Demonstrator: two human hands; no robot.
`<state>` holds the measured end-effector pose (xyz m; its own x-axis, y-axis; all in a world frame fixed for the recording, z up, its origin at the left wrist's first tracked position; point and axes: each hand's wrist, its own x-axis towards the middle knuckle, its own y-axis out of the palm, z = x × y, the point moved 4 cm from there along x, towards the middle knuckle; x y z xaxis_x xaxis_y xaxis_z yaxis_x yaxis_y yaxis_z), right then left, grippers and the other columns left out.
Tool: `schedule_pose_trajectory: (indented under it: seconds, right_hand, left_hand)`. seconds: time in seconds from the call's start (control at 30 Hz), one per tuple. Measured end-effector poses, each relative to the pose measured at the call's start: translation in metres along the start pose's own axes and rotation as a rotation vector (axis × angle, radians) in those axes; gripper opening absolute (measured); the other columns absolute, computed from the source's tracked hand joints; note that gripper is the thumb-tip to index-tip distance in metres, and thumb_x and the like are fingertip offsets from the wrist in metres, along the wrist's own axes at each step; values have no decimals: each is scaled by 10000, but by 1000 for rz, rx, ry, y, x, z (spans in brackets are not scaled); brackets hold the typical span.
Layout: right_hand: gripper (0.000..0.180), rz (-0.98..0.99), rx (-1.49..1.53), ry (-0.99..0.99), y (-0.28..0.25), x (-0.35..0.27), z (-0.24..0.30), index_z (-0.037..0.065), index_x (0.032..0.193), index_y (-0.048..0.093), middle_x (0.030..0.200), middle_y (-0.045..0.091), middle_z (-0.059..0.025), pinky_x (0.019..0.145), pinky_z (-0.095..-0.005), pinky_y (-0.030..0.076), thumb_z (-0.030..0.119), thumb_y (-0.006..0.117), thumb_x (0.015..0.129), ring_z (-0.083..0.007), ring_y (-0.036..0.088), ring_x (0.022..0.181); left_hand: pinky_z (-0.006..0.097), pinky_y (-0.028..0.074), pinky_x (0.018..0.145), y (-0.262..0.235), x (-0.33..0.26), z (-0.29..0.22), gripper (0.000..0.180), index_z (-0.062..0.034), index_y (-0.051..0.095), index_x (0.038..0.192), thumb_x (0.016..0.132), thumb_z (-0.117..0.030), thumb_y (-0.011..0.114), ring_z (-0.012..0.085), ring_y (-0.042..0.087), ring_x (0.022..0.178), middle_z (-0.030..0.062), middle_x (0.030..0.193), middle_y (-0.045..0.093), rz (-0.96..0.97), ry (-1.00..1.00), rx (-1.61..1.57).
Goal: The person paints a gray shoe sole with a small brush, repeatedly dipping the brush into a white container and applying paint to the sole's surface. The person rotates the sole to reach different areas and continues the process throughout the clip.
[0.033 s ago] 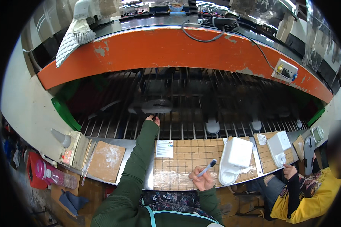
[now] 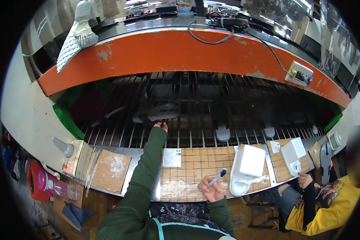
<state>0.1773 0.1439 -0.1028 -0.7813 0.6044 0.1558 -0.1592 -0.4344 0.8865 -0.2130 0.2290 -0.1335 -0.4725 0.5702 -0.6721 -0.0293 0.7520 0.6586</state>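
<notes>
My left hand is stretched far forward over a conveyor of metal rods. Its curled fingers are at the near edge of a blurred grey shoe sole lying on the rods; whether they grip it is unclear. My right hand rests on a brown gridded work board and holds a small brush with a grey-blue tip. A white tub with a lid stands just right of that hand. A white label card lies on the board beside my left sleeve.
An orange curved hood arches over the conveyor. More grey soles lie on the rods. A person in yellow works at the right by a second white tub. A brown pad and pink bottle sit at the left.
</notes>
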Motion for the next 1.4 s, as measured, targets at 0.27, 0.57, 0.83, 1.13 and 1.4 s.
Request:
schedule_pose_trajectory:
  seconds: [0.27, 0.57, 0.83, 1.13, 1.4]
  right_hand:
    - [234, 69, 117, -50, 8, 10, 2, 25, 1099, 647, 969, 525, -95, 650, -247, 327, 178, 586, 934, -151, 382, 700]
    - [223, 54, 61, -30, 9, 9, 0, 39, 1066, 653, 959, 509, -94, 667, -257, 328, 215, 580, 949, -139, 384, 700]
    - [206, 119, 113, -62, 15, 13, 0, 34, 1094, 623, 987, 537, -101, 688, -284, 367, 175, 584, 949, -179, 455, 775]
    - [201, -98, -229, -138, 42, -46, 42, -24, 1061, 634, 986, 621, -153, 714, -308, 481, 90, 632, 896, -201, 590, 800]
    - [100, -733, -1034, -320, 51, -119, 113, -38, 887, 696, 854, 639, -63, 669, -245, 439, 52, 668, 851, -122, 575, 754]
  left_hand:
    - [368, 377, 645, 38, 39, -1, 332, -33, 459, 1129, 965, -320, 489, 281, 511, 783, 163, 962, 499, -9, 131, 129]
    - [403, 414, 861, 39, 63, 17, 461, 26, 328, 1279, 949, -232, 520, 370, 498, 1006, 245, 1180, 445, -9, 139, 123]
    - [435, 447, 1054, 38, 1, 160, 629, 79, 210, 1413, 935, -153, 548, 449, 487, 1204, 319, 1375, 397, 314, -313, 370]
    - [432, 316, 1144, 114, 8, 231, 823, 53, 334, 1414, 821, -329, 757, 373, 311, 1364, 161, 1524, 258, 794, 463, 1995]
    - [364, 492, 885, 132, 14, 232, 527, 4, 543, 1212, 798, -238, 761, 247, 603, 975, 145, 1081, 626, 691, 783, 1679]
